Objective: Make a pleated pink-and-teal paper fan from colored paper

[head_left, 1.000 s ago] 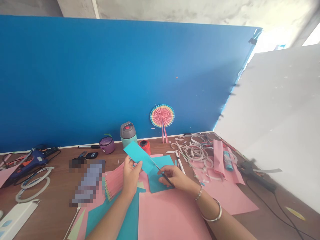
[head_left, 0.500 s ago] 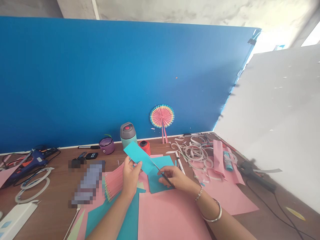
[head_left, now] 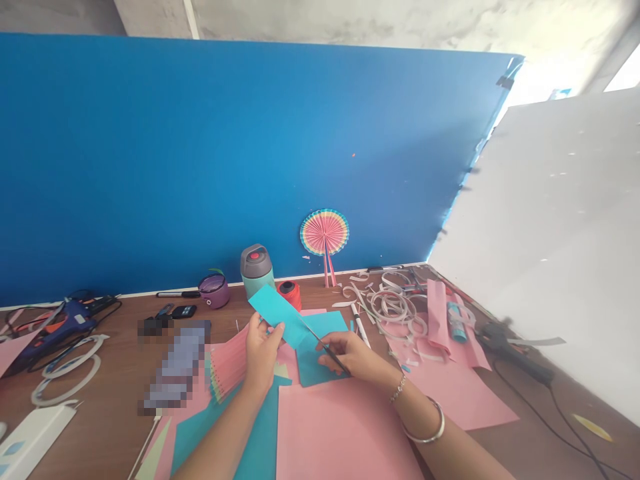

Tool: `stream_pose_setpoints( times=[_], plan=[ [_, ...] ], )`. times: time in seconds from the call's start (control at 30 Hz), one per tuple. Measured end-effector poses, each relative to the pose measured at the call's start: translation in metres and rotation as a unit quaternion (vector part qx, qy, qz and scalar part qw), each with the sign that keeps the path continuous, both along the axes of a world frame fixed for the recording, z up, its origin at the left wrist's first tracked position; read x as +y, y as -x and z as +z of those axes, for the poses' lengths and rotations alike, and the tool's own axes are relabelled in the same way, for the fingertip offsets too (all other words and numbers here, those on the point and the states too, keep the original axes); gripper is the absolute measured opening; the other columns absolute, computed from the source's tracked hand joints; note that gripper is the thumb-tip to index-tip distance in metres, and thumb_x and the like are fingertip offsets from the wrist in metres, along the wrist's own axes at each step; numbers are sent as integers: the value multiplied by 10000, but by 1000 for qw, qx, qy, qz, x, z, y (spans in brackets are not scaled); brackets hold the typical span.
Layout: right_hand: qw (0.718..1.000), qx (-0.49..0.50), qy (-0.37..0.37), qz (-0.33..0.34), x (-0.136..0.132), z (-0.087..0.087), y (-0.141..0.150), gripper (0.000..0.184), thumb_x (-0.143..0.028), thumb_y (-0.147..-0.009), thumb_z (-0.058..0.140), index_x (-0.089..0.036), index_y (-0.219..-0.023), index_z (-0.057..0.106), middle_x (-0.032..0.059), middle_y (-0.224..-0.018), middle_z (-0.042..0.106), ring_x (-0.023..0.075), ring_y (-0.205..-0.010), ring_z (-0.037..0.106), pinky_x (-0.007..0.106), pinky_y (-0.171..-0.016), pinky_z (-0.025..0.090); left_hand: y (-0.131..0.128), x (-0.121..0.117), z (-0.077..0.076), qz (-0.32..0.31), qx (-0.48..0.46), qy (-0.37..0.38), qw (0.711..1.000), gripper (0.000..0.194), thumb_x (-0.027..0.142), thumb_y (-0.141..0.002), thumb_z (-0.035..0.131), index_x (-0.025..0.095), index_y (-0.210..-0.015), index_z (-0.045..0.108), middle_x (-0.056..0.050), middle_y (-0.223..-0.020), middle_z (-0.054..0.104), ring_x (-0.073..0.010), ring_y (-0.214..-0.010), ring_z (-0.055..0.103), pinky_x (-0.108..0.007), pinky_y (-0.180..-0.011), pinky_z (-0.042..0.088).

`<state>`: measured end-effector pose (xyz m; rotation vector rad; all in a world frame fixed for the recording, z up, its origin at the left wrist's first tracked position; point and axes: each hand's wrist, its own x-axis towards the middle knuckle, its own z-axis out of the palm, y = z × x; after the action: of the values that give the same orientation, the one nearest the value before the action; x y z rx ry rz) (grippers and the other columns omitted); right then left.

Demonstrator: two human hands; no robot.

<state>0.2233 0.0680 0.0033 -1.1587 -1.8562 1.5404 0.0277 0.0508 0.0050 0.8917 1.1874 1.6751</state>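
Observation:
My left hand (head_left: 264, 352) pinches a folded turquoise paper (head_left: 275, 312) between thumb and fingers, holding it raised at a slant. Closed round a slim dark-handled blade (head_left: 336, 359) is my right hand (head_left: 353, 357). The blade's thin tip meets the right edge of the turquoise paper; whether it is a knife or scissors I cannot tell. Another turquoise sheet (head_left: 313, 367) lies beneath both hands. A pleated pink paper stack (head_left: 231, 365) with coloured edges is left of my left hand. Large pink paper (head_left: 340, 433) lies in front of me.
A round pleated fan (head_left: 324, 233) leans against the blue panel (head_left: 200, 147). Behind my hands stand a flask (head_left: 257, 267), a purple cup (head_left: 214, 292) and red thread (head_left: 290, 295). Paper strips (head_left: 393, 307) and a white marker (head_left: 361, 325) lie right; a blurred-out phone-like object (head_left: 177, 367) lies left.

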Motion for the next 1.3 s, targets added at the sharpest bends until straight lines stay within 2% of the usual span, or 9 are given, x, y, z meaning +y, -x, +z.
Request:
stream_pose_setpoints(
  times=[0.53,0.9,1.1,1.3],
  plan=[
    [1000,2,4,-9,1,0,0,251,-386,-717,674,-166,-836,654,-61,-472,443,84,-434,426,201,-421,337,0,0,-1,-3,-9,2,1000,434,312,-658,722,202,-1035,536,-29,-893,653,-142,-738,610,-285,-704,489],
    [1000,-19,13,-17,0,4,0,237,-369,-709,668,-164,-828,661,-58,-502,456,89,-459,471,218,-469,425,-1,-1,1,-1,-12,0,1000,426,303,-657,716,201,-1030,536,-26,-884,651,-135,-725,598,-265,-669,490],
    [999,-28,12,-22,-1,6,0,230,-356,-700,668,-160,-819,662,-64,-483,437,88,-451,471,206,-446,414,-1,-1,1,-2,-16,2,1000,420,300,-658,718,202,-1026,541,-23,-877,646,-140,-747,597,-263,-665,495],
    [999,-37,7,-15,0,6,-2,249,-377,-700,670,-162,-827,666,-61,-489,447,86,-446,472,200,-437,408,-2,-2,3,-12,-17,9,1000,383,391,-706,690,213,-1011,541,-20,-844,645,-134,-679,606,-206,-534,452]
  ],
)
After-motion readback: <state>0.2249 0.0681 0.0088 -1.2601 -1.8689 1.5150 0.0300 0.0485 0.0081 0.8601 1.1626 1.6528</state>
